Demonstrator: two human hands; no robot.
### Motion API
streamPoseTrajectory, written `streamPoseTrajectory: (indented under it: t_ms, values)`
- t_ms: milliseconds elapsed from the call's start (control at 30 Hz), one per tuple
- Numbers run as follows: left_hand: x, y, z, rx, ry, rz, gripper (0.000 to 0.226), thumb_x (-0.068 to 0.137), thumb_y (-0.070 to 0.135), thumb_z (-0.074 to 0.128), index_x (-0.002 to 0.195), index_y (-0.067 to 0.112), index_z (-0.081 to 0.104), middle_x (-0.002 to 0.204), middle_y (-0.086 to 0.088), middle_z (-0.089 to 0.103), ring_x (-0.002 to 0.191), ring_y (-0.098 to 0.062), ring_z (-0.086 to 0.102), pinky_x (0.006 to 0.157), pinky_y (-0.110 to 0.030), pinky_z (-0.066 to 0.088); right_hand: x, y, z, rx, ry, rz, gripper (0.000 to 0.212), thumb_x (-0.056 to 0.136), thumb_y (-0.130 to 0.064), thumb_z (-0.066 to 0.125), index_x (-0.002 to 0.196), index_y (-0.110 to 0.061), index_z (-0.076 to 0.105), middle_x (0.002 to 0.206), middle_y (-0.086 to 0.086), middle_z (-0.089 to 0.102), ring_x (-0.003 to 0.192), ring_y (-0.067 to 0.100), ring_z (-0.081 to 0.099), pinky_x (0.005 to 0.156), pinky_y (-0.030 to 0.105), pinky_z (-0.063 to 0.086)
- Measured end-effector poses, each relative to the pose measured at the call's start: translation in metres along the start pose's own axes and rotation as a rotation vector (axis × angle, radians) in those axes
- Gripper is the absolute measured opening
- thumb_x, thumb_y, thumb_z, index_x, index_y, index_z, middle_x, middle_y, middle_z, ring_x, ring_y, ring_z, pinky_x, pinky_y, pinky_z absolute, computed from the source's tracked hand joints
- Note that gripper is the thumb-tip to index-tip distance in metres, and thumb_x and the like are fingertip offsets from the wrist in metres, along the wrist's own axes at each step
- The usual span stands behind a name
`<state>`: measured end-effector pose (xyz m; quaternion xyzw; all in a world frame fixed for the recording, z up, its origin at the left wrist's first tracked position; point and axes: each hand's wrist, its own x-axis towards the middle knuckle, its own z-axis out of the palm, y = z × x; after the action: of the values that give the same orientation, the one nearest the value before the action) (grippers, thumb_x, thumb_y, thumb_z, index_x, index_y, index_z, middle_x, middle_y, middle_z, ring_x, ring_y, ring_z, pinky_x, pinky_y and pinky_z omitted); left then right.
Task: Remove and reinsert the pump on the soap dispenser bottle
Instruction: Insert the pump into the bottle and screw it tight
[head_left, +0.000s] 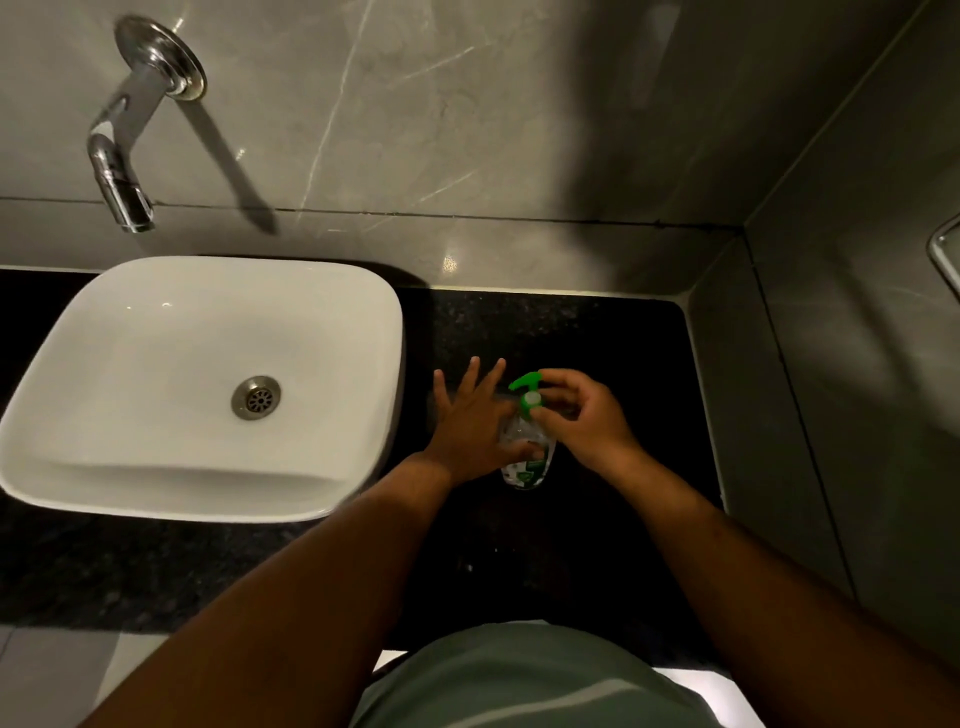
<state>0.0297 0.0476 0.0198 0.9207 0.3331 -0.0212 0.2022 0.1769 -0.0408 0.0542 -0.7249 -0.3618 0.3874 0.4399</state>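
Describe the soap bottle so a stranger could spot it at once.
Start at the white basin; on the black counter to its right stands a small clear bottle. It is the only thing there with a bright green pump, which the right hand pinches.

The head-worn camera is looking steeply down from above the counter (613, 332), facing the wall (467, 130), with the basin (156, 322) sitting left.
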Motion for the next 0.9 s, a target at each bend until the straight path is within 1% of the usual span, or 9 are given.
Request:
streamPoseTrajectory:
  t_ms: [100,233,300,367,467,567,667,767,900]
  values:
    - [-0.002,0.006,0.000,0.013,0.002,0.007,0.072,0.076,0.076,0.052,0.140,0.046,0.040,0.164,0.003,0.001,0.147,-0.025,-0.019,0.099,-0.054,-0.035,0.001,0.003,0.004,-0.056,0.048,0.030,0.052,0.069,-0.017,0.083,0.115,-0.018,0.059,0.095,-0.004,0.063,0.088,0.009,0.061,0.075,0.021,0.051]
    - [-0.002,0.013,0.000,-0.009,-0.021,-0.012,0.066,0.077,0.071,0.056,0.136,0.042,0.048,0.164,0.001,0.004,0.148,-0.026,-0.016,0.106,-0.060,-0.024,0.001,0.013,0.015,-0.113,0.074,0.082,0.062,0.063,-0.039,0.085,0.116,-0.021,0.059,0.118,0.002,0.060,0.104,0.016,0.059,0.085,0.033,0.054]
    - [-0.001,0.012,0.000,-0.014,-0.014,-0.012,0.064,0.077,0.071,0.056,0.133,0.041,0.052,0.164,0.002,0.004,0.148,-0.025,-0.017,0.106,-0.061,-0.025,-0.004,0.015,0.015,-0.085,0.051,0.129,0.061,0.069,-0.041,0.080,0.122,-0.022,0.056,0.123,0.000,0.056,0.109,0.015,0.056,0.082,0.028,0.051]
    - [-0.001,0.010,0.001,-0.006,-0.001,-0.012,0.064,0.076,0.073,0.055,0.131,0.040,0.054,0.164,0.002,0.005,0.148,-0.025,-0.017,0.105,-0.062,-0.025,-0.008,0.017,0.012,-0.067,0.035,0.128,0.054,0.079,-0.034,0.074,0.127,-0.022,0.054,0.125,-0.002,0.055,0.111,0.013,0.054,0.081,0.023,0.047]
    - [-0.001,0.009,0.002,-0.012,0.002,-0.027,0.067,0.075,0.073,0.057,0.134,0.041,0.051,0.164,0.002,0.006,0.148,-0.026,-0.015,0.105,-0.062,-0.024,-0.010,0.018,0.010,0.003,0.050,0.134,0.039,0.084,-0.026,0.069,0.121,-0.021,0.059,0.120,0.000,0.062,0.111,0.016,0.059,0.091,0.033,0.051]
    - [-0.002,0.007,0.004,-0.028,0.014,-0.044,0.065,0.075,0.074,0.056,0.132,0.042,0.052,0.163,0.002,0.008,0.148,-0.025,-0.013,0.105,-0.062,-0.024,-0.008,0.014,0.012,0.029,0.088,0.150,0.027,0.079,-0.026,0.075,0.103,-0.024,0.063,0.106,-0.001,0.067,0.100,0.015,0.063,0.082,0.030,0.053]
    - [-0.002,0.006,0.005,-0.052,0.013,-0.050,0.062,0.074,0.074,0.056,0.128,0.044,0.054,0.163,0.002,0.009,0.148,-0.025,-0.012,0.105,-0.061,-0.024,-0.006,0.012,0.012,0.027,0.108,0.141,0.033,0.072,-0.028,0.081,0.096,-0.023,0.059,0.099,-0.004,0.064,0.094,0.011,0.062,0.079,0.027,0.052]
    - [-0.003,0.004,0.006,-0.074,0.019,-0.061,0.063,0.074,0.075,0.056,0.128,0.042,0.055,0.163,0.003,0.010,0.149,-0.024,-0.011,0.106,-0.062,-0.023,-0.010,0.006,0.008,0.143,0.083,0.116,0.039,0.078,-0.019,0.076,0.111,-0.018,0.057,0.105,-0.009,0.062,0.098,0.004,0.060,0.075,0.014,0.052]
    - [-0.004,0.001,0.007,-0.106,0.019,-0.070,0.066,0.073,0.076,0.056,0.131,0.045,0.051,0.163,0.004,0.011,0.149,-0.023,-0.010,0.106,-0.061,-0.023,-0.011,0.008,-0.002,0.221,-0.008,0.068,0.056,0.084,0.000,0.065,0.135,-0.011,0.045,0.120,-0.003,0.059,0.107,0.005,0.058,0.074,0.010,0.053]
